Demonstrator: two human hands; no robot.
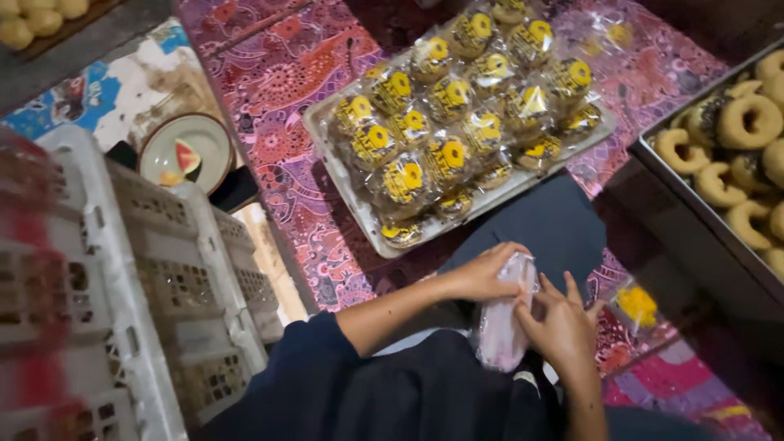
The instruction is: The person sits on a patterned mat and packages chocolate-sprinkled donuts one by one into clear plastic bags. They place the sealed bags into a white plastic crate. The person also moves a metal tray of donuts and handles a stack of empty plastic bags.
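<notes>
— Hands first. What does each one hold?

— Both hands are on one item: a small clear plastic bag [505, 314], pinkish through the film, held over the person's lap. Left hand [483, 273] curls over the bag's top edge, fingers closed on it; right hand [562, 327] presses the bag's side from below, fingers partly spread. Contents too blurred to identify.

— Sleeves, lap?

— Dark blue sleeve [306, 359] on the left forearm, pushed up; dark clothing beneath the bag.

— Next out?

— White perforated plastic crates [155, 302] stand just left of the person. Ahead, on a pink patterned cloth [278, 90], lies a pale tray [347, 184] packed with bagged round pastries [449, 106], each under a yellow-and-black label — bags touching, some overlapping.

— Right side?

— Metal tray [694, 220] holding unwrapped ring doughnuts [747, 122], well apart from the hands.

— Farthest?

— Small round plate [204, 139] with a watermelon slice [188, 155], beyond the crates; pale round buns [37, 16] at the far left corner.
</notes>
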